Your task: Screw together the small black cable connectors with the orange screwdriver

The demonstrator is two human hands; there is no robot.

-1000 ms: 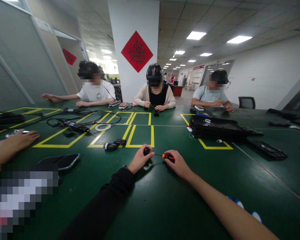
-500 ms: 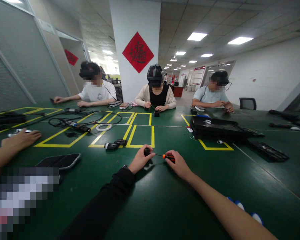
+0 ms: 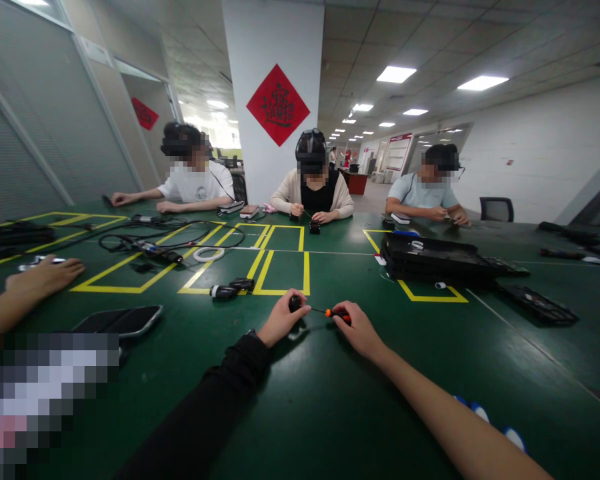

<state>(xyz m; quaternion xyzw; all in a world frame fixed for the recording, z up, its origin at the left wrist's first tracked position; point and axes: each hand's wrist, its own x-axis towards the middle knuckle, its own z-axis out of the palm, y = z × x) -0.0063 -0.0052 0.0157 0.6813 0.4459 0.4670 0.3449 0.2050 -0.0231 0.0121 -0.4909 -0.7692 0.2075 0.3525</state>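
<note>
A small black round part (image 3: 295, 304) is held in my left hand (image 3: 281, 320), between thumb and fingers. My right hand (image 3: 359, 331) is closed around the orange and black handle of a screwdriver (image 3: 330, 313). The thin shaft of the screwdriver points left, and its end is at the fingertips of my left hand, against or close to the black part; the exact contact is too small to tell. Both hands are just above the green table (image 3: 300, 407). Two black cylindrical pieces (image 3: 223, 291) lie to the left of my left hand.
Stacked black trays (image 3: 430, 257) stand at the right, with a flat black part (image 3: 537, 304) nearby. Cables (image 3: 180, 233) and a white ring (image 3: 209, 255) lie at the left. Another person's hand (image 3: 45, 281) rests near a phone (image 3: 120, 321). Three people sit across the table.
The view has shifted very slightly. Both of my hands keep their hold on the black part and the screwdriver, with the fingers of my right hand a little changed.
</note>
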